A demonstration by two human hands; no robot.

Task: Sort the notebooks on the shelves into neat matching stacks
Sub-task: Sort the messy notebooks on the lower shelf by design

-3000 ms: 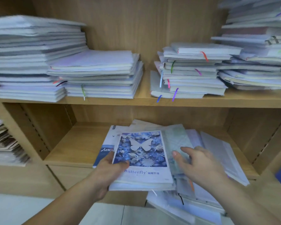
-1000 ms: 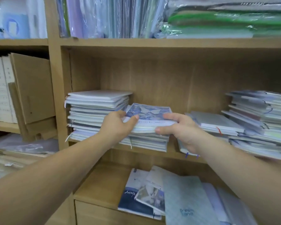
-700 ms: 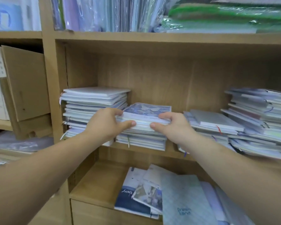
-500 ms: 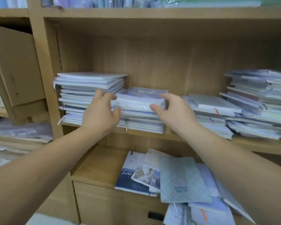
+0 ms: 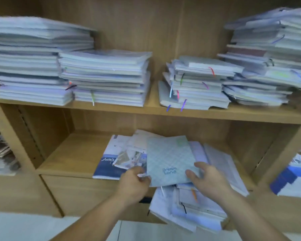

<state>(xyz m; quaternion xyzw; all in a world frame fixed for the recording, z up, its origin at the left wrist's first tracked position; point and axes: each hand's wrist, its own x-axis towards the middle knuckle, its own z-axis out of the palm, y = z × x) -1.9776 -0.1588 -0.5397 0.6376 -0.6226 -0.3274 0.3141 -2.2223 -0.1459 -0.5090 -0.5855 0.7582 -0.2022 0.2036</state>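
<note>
Right hand now on "Dream Land"

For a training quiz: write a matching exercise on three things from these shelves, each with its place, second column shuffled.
1. teal notebook
2. dark blue notebook
3. red ribbon

A. upper shelf, on the third stack from the left
B. top of the pile on the lower shelf
C. left edge of that pile, partly covered

Pairs: 1-B, 2-C, 3-A
</note>
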